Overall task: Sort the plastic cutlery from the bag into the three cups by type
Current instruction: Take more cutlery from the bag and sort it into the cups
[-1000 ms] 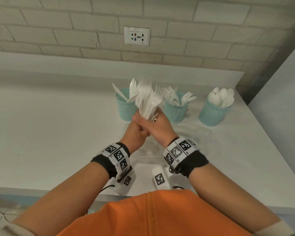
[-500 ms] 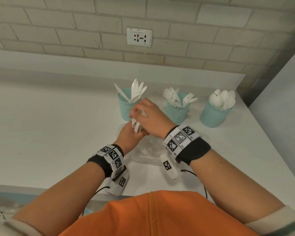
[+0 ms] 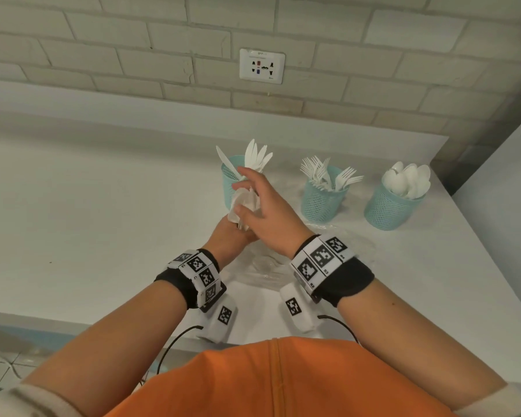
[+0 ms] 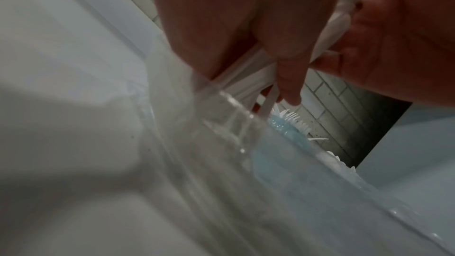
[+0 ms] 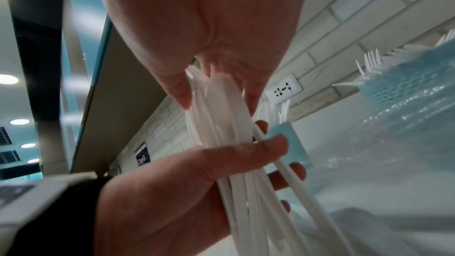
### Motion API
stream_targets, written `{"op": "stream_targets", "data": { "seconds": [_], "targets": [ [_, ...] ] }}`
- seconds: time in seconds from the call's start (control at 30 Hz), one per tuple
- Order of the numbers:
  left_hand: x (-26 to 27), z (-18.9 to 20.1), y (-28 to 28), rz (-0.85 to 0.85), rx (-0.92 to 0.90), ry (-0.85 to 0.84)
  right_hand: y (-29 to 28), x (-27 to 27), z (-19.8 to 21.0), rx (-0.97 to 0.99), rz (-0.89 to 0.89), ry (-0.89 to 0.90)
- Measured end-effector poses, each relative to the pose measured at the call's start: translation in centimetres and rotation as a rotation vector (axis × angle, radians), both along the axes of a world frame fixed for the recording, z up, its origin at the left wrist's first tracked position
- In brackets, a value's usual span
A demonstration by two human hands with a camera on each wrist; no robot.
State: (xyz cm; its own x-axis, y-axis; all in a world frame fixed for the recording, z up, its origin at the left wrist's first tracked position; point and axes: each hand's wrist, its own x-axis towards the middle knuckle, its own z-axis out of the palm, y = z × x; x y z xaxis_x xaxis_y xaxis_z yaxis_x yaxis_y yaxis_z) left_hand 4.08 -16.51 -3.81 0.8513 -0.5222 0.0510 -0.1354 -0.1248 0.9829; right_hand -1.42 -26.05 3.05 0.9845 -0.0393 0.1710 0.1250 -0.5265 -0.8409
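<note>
Gripping a bundle of cutlery [image 3: 245,206] by the handles, the left hand [image 3: 227,240] stays low. The right hand [image 3: 269,219] pinches its top ends before the knife cup [image 3: 233,182].

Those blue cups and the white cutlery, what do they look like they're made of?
The three cups look like painted metal or plastic mesh, matte pale teal; the fine see-through grid suggests it, though which one is unclear. The cutlery bundle in the left hand looks like thin white plastic, smooth, slightly translucent at the edges.

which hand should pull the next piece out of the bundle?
Right. The left hand grips the cutlery bundle by its handles, so it is occupied. The right hand already pinches the piece tops and sits nearest the cups.
</note>
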Motion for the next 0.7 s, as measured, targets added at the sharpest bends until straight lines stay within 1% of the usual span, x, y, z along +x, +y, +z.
{"op": "stream_targets", "data": {
  "seconds": [0.03, 0.1, 0.2, 0.23, 0.43, 0.5, 0.6, 0.7],
  "targets": [
    [0.1, -0.1, 0.1, -0.022, 0.056, -0.017, 0.1, 0.0, -0.4, -0.004, 0.010, 0.026],
    [0.2, -0.2, 0.3, -0.060, 0.109, -0.020, 0.0, -0.1, -0.7, -0.004, 0.007, 0.040],
    [-0.3, 0.5, 0.4, -0.146, 0.095, -0.041, -0.5, -0.4, -0.4, 0.048, -0.022, 0.022],
    [-0.4, 0.7, 0.4, -0.149, 0.097, -0.038, -0.8, -0.5, -0.2, 0.049, -0.029, 0.029],
    [-0.2, 1.0, 1.0, -0.168, 0.015, 0.101, -2.3, -1.4, 1.0, 0.065, -0.038, 0.098],
    [-0.1, 1.2, 1.0, -0.176, 0.004, 0.134, -2.6, -1.2, 1.3, 0.116, -0.048, 0.102],
    [0.0, 1.7, 1.1, -0.238, -0.064, 0.187, -2.9, -0.8, 2.2, 0.195, -0.040, 0.113],
    [0.3, 2.4, 1.3, -0.298, -0.077, 0.189, -3.4, -0.5, 3.0, 0.254, -0.044, 0.125]
  ]
}}
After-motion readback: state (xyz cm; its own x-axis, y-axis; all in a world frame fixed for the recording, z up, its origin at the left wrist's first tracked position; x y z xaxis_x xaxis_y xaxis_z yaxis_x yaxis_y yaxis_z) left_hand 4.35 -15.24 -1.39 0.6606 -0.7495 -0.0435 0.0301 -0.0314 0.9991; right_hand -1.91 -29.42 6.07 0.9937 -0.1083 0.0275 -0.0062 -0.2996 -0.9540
